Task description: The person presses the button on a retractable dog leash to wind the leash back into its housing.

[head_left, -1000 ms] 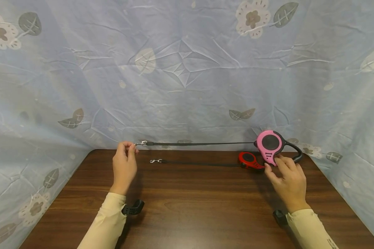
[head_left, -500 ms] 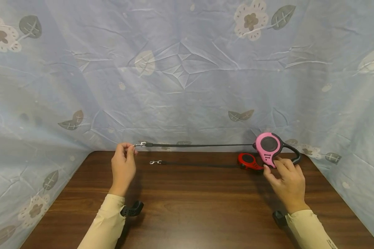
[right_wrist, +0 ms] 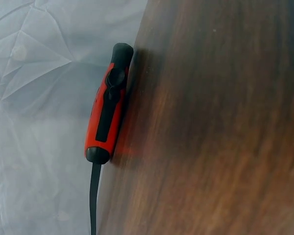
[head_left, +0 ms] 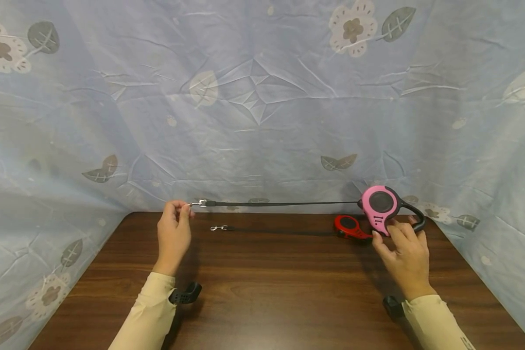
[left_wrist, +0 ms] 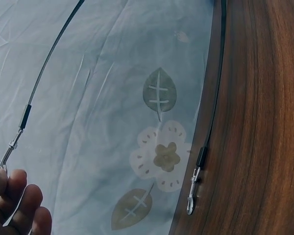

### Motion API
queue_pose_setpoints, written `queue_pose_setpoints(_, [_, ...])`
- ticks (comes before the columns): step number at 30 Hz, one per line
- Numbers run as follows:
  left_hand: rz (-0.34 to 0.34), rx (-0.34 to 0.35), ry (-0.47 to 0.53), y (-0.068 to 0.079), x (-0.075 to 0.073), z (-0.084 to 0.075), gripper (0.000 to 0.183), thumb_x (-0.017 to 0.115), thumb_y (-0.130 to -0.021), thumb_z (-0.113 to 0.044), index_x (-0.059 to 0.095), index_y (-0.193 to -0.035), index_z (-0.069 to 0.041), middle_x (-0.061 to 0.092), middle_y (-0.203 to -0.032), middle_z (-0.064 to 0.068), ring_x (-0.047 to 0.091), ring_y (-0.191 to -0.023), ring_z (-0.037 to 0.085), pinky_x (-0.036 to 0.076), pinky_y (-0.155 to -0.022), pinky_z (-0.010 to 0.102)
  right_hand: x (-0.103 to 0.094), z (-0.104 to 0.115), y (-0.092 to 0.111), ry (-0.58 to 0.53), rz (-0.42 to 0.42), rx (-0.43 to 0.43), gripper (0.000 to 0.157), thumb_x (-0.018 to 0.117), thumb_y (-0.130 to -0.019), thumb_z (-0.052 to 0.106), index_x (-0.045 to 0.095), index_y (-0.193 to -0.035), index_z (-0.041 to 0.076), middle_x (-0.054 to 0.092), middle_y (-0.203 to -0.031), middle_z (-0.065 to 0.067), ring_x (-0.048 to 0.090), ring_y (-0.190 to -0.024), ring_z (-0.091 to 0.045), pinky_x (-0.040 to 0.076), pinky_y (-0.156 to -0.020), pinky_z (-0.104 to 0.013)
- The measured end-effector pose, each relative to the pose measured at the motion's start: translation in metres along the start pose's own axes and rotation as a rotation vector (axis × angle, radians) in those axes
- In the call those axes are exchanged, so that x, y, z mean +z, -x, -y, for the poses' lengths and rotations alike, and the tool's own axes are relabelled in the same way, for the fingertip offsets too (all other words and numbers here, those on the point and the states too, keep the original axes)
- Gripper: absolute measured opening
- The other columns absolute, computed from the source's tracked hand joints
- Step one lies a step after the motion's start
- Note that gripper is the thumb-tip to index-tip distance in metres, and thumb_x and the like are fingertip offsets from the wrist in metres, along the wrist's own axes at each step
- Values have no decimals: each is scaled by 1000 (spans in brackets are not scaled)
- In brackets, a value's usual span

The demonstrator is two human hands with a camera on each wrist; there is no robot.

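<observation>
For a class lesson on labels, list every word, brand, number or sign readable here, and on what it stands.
"II.", seemingly, on the pink leash case; too small to be sure.
Dark print on the right sleeve: cut off, unreadable.
No other text shows.

We seem to be in a makeshift booth, since pale blue-grey fabric [head_left: 262,146] printed with cream flowers [head_left: 353,30] and grey leaves [head_left: 398,24] hangs behind the brown wood-grain tabletop [head_left: 262,291] and along both its sides. We see sharp fold creases and loose ripples in this fabric, which rises close at the tabletop's far edge, so we take it for a hung sheet or curtain rather than a solid wall. We cannot tell whether the surrounding room belongs to a home, an office or a workshop, as the fabric fills the background.
</observation>
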State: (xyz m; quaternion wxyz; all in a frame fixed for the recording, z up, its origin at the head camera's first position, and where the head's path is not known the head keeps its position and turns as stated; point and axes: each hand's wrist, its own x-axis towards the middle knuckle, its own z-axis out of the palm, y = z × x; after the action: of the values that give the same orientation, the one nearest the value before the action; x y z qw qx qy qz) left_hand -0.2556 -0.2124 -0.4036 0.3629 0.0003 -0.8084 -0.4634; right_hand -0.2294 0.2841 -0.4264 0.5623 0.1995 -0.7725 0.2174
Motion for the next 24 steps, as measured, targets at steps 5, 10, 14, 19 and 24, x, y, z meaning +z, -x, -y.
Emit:
queue_pose_setpoints(5, [10, -16, 14, 0, 0, -1, 20, 50, -99, -26, 56, -100, -7, 66, -81, 3, 59, -76, 20, 38, -60, 23, 1, 0, 0, -4, -14, -12, 31, 62, -81, 28, 62, -75, -2, 61, -81, -17, 55, -78, -34, 32, -105, -51])
queue_pose_setpoints(10, [22, -19, 19, 0, 0, -1, 19, 50, -99, -25, 55, -100, -6, 66, -82, 4, 60, -78, 21, 39, -61, 23, 1, 1, -1, -1, -18, -10, 32, 61, -81, 28, 62, -76, -3, 61, -82, -18, 54, -79, -34, 31, -105, -52])
queue_pose_setpoints(14, [32, -22, 15, 0, 0, -2, 18, 51, -99, -25, 55, -99, -8, 65, -82, 3, 58, -76, 15, 39, -62, 24, -2, 1, 0, 17, 72, 65, 39, 56, -89, 33, 59, -85, -6, 56, -89, -21, 50, -84, -38, 35, -93, -54])
queue_pose_setpoints(19, [40, -13, 19, 0, 0, -3, 18, 51, -99, -26, 56, -98, -8, 65, -82, 2, 58, -76, 13, 40, -62, 24, -5, 1, 3, 13, 203, 171, 39, 47, -94, 32, 50, -90, -7, 44, -93, -24, 42, -85, -41, 32, -77, -51])
queue_pose_setpoints(24, [26, -9, 21, -1, -1, -2, 18, 52, -99, -25, 56, -97, -8, 65, -81, 2, 59, -76, 15, 39, -61, 23, -5, 2, 3, -5, 203, 157, 32, 48, -88, 27, 49, -89, -6, 44, -92, -23, 41, -84, -40, 32, -76, -50])
